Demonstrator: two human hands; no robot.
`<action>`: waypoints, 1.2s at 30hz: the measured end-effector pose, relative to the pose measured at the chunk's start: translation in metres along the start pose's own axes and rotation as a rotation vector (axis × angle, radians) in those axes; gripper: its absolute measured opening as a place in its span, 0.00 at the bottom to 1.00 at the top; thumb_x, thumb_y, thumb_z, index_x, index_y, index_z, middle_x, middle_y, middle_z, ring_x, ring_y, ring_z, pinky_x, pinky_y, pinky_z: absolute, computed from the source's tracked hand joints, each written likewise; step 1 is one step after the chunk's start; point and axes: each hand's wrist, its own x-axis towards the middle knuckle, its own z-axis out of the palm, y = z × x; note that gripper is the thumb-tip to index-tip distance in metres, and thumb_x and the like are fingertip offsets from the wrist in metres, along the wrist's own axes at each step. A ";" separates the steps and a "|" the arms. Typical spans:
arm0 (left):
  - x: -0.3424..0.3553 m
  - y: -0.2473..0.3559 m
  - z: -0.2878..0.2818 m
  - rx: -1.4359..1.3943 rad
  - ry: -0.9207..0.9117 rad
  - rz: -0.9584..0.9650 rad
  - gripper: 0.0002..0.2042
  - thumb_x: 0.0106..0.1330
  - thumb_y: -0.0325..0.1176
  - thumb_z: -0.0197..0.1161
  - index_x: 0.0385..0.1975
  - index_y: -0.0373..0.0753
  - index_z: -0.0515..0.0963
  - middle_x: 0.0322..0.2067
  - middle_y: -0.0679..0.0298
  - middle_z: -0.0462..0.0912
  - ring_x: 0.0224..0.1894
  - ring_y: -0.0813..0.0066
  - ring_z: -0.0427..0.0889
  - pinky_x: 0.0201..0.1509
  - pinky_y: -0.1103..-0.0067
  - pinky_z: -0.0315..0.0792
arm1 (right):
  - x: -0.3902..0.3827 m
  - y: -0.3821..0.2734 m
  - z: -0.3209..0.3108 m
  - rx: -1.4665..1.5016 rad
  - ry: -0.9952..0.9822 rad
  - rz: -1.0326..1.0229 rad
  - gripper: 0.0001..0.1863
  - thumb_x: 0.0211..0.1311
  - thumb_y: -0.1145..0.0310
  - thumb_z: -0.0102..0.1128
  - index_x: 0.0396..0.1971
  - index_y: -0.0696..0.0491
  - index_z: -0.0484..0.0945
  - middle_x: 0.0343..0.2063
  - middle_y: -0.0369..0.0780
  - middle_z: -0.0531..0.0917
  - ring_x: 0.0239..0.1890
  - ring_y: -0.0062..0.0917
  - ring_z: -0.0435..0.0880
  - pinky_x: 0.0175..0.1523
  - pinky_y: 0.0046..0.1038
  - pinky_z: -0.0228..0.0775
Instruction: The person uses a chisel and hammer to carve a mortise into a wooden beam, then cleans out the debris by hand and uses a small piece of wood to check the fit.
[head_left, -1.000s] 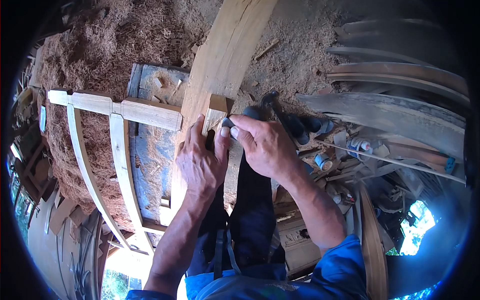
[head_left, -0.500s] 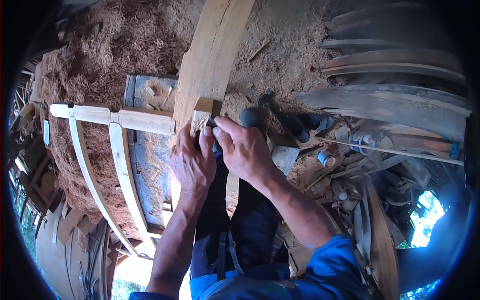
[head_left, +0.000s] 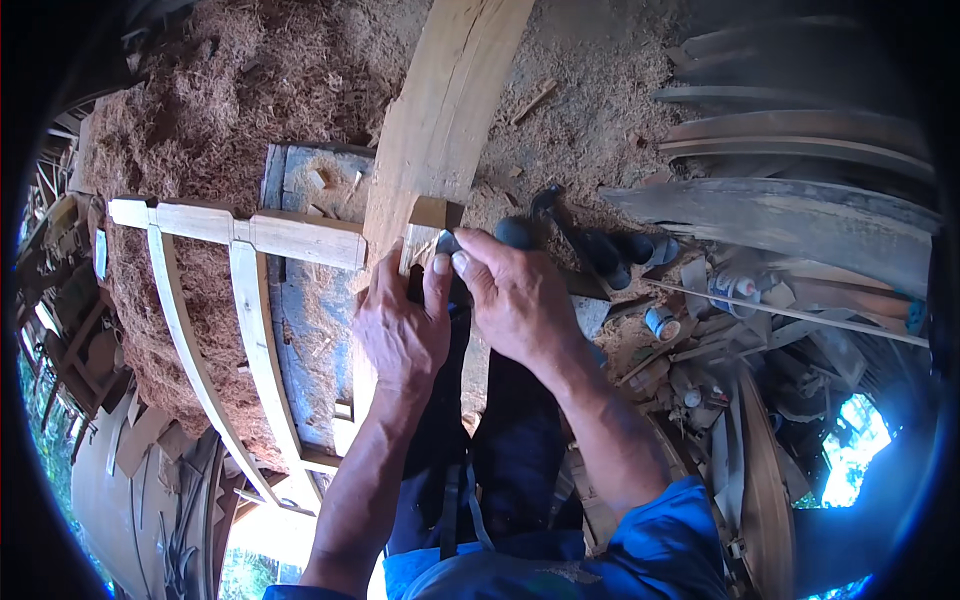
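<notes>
Just above my lap, a short squared wooden block (head_left: 432,212) with a pale, freshly cut face rests against a broad wooden plank (head_left: 440,120). My left hand (head_left: 405,325) is closed around the block's near part, fingers along its left side and thumb on the right. In a pinch, my right hand (head_left: 525,295) holds a small dark metal-bladed tool (head_left: 447,243) against the cut face. The tool's kind is hidden by my fingers. Both thumbs lie close together there. Thin shavings cling to the cut wood.
Left lies a pale wooden frame (head_left: 302,240) with curved slats, over a worn bluish board (head_left: 300,330). Brown shavings (head_left: 190,110) heap behind it. At right are a dark-handled tool (head_left: 590,255), a small blue can (head_left: 661,322), curved boards (head_left: 790,210) and jumbled offcuts.
The whole view has shifted, so the scene sits slightly farther right. My hands keep their hold on the block and tool, and a bit more of the blade shows.
</notes>
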 end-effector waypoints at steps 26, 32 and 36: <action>-0.004 -0.012 -0.010 -0.345 -0.040 -0.028 0.30 0.73 0.53 0.55 0.58 0.28 0.73 0.47 0.41 0.83 0.48 0.43 0.83 0.52 0.61 0.75 | 0.009 -0.005 -0.021 0.111 -0.190 0.027 0.10 0.75 0.63 0.52 0.43 0.55 0.76 0.20 0.47 0.81 0.22 0.38 0.85 0.27 0.39 0.76; -0.017 -0.018 -0.029 -0.352 -0.182 0.014 0.35 0.67 0.54 0.64 0.61 0.27 0.70 0.49 0.40 0.81 0.46 0.44 0.84 0.51 0.62 0.77 | -0.024 -0.009 0.002 0.134 -0.180 0.094 0.14 0.75 0.65 0.52 0.54 0.53 0.76 0.34 0.50 0.86 0.33 0.48 0.86 0.35 0.44 0.77; -0.014 -0.012 -0.025 -0.180 -0.154 0.058 0.38 0.63 0.53 0.70 0.62 0.26 0.69 0.49 0.42 0.80 0.42 0.48 0.85 0.47 0.62 0.78 | -0.021 -0.006 0.000 0.071 -0.176 0.023 0.15 0.73 0.68 0.53 0.54 0.56 0.77 0.33 0.52 0.86 0.33 0.47 0.86 0.37 0.43 0.79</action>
